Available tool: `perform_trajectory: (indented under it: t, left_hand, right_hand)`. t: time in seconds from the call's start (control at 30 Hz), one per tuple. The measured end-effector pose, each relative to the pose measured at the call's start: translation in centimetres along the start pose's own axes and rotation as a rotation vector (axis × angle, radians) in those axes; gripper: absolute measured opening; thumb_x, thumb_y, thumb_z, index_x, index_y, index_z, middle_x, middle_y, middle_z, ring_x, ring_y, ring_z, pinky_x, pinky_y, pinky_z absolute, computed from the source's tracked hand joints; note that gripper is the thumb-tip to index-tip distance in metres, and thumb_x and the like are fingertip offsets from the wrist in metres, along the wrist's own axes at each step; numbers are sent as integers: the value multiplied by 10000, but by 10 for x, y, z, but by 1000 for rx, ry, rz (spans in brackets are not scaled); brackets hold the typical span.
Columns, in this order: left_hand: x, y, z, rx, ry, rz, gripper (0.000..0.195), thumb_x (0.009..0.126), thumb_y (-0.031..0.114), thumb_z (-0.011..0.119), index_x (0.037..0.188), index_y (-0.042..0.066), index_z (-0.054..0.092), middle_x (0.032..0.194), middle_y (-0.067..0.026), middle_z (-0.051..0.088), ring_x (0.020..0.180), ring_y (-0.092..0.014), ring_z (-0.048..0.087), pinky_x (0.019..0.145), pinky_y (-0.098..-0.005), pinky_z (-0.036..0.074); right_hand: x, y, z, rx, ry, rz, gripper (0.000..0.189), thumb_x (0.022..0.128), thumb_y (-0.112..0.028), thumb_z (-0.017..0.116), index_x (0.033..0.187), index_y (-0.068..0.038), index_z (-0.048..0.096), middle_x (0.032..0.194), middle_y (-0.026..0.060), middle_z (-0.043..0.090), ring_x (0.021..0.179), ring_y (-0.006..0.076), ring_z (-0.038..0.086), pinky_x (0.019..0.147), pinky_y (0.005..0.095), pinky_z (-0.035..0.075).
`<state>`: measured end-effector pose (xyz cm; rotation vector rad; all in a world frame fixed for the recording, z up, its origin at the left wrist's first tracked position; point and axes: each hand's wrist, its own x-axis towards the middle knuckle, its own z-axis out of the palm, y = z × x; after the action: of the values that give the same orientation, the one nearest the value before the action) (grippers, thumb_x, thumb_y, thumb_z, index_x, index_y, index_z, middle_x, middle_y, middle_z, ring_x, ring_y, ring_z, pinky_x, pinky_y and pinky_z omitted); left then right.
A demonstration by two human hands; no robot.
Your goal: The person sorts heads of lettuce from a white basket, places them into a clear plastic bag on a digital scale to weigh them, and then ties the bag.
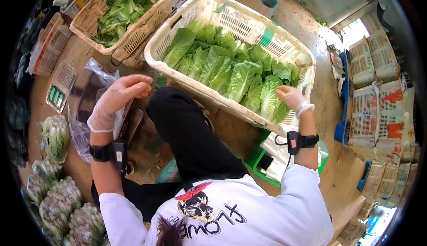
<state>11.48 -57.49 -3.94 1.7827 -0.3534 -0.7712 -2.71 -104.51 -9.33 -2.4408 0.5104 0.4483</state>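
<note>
A large white plastic crate (230, 4) sits before me, holding several heads of leafy greens (213, 66) that look like romaine lettuce or Chinese cabbage. My right hand (291, 97), in a thin clear glove, reaches over its right end. Its fingertips are at a leafy head (269, 96); whether they grip it I cannot tell. To the left of my raised knee, my gloved left hand (125, 91) hovers with nothing in it, fingers slightly bent. Below it lies a clear plastic bag (78, 136), spread over a dark brown perforated crate (88, 101).
A second crate (133, 50) with loose leaves stands at the back left. A scale display (57, 97) is at left, above bagged greens (55, 139) and several more bags (61, 202). A green basket (267, 176) holds white plastic and a phone (265, 162). Stacked crates (377, 112) line the right.
</note>
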Motion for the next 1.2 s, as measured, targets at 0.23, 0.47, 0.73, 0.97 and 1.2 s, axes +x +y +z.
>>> perform_trajectory:
  t: [0.23, 0.47, 0.73, 0.97, 1.2]
  left_hand:
    - [125, 7, 55, 442, -66, -113, 406, 836, 340, 528, 1052, 2, 589, 856, -60, 632, 772, -128, 576, 687, -257, 457]
    - [228, -50, 39, 647, 171, -357, 392, 791, 344, 549, 932, -13, 623, 823, -135, 639, 791, -239, 606, 711, -313, 460]
    - [254, -163, -47, 1393, -202, 150, 400, 820, 354, 526, 1002, 9, 613, 909, -165, 626, 853, -260, 600, 740, -326, 461]
    - [214, -7, 69, 140, -371, -17, 598, 784, 317, 617, 1249, -12, 433, 1100, -97, 562, 993, -183, 544, 858, -284, 428]
    - [234, -20, 19, -42, -115, -234, 426, 745, 266, 689, 1064, 10, 568, 886, -48, 623, 759, -104, 583, 690, -230, 478]
  right_hand:
    - [78, 27, 112, 414, -651, 220, 485, 828, -421, 528, 955, 40, 607, 860, 121, 642, 713, 177, 619, 629, 292, 509]
    - [108, 21, 161, 779, -529, 651, 647, 760, -495, 604, 1167, -7, 484, 1110, 169, 538, 716, 243, 617, 579, 310, 516]
    - [82, -8, 140, 1110, -344, 675, 433, 842, -360, 544, 1111, -24, 501, 1063, 108, 592, 878, 224, 610, 682, 326, 499]
    - [87, -112, 72, 802, -243, 29, 380, 787, -290, 581, 1042, -8, 576, 876, 82, 629, 782, 147, 581, 652, 285, 467]
    - [156, -132, 177, 935, -647, -42, 335, 789, -312, 609, 894, 5, 586, 799, 66, 602, 690, 149, 561, 623, 256, 454]
